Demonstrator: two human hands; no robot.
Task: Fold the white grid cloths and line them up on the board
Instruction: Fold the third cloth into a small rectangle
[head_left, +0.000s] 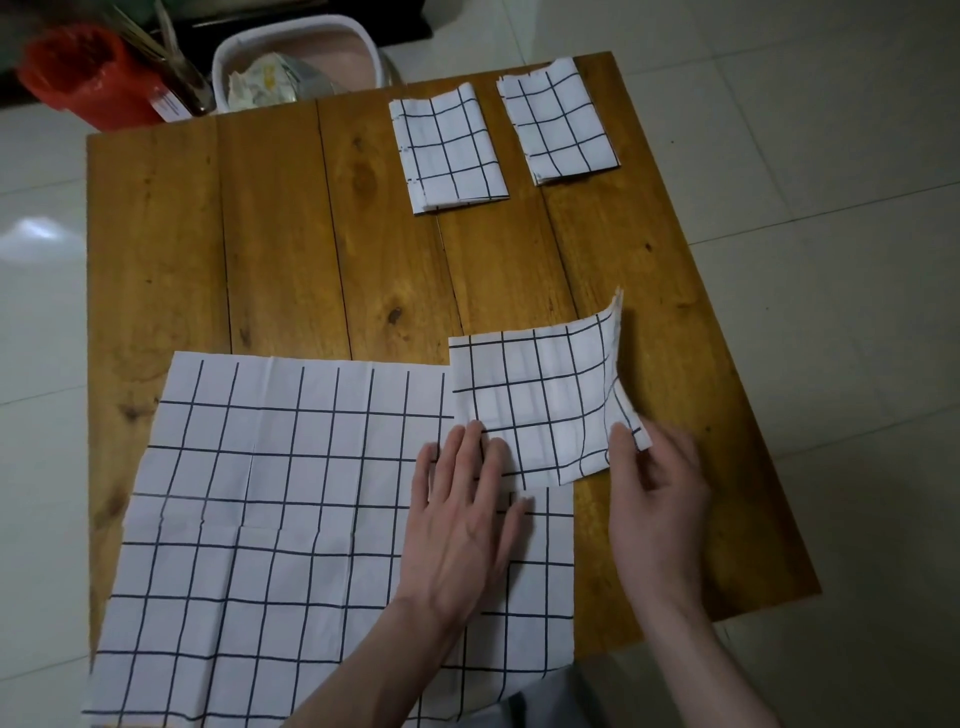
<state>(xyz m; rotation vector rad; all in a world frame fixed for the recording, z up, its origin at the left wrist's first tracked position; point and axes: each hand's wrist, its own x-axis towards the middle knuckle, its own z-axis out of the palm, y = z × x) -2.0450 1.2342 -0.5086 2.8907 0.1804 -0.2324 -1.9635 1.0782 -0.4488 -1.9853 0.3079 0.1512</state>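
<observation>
Red bucket (85, 78) with sticks in it, far left and beyond the board, on the floor. Next to it a white basin (296, 60) holding crumpled paper, hard against the board's far edge.

Large unfolded grid cloth (270, 519) lies flat left of the hands, covering the near-left part of the wooden board (291, 234) and running off its near edge.

Left hand (462, 530) flat, fingers spread, palm down on the large cloth; fingertips touch the near-left edge of the half-folded cloth (540, 400). Holds nothing, just presses.

Right hand (654, 499) pinches the near-right corner of the half-folded cloth between thumb and fingers. That cloth's right edge curls up off the board.

Beyond the grip, near the far edge: first folded cloth (449, 148), then second folded cloth (558, 122) just right of it, side by side, apart.

Board of knotty planks. Pale tiled floor (831, 208) all round, dim light.
</observation>
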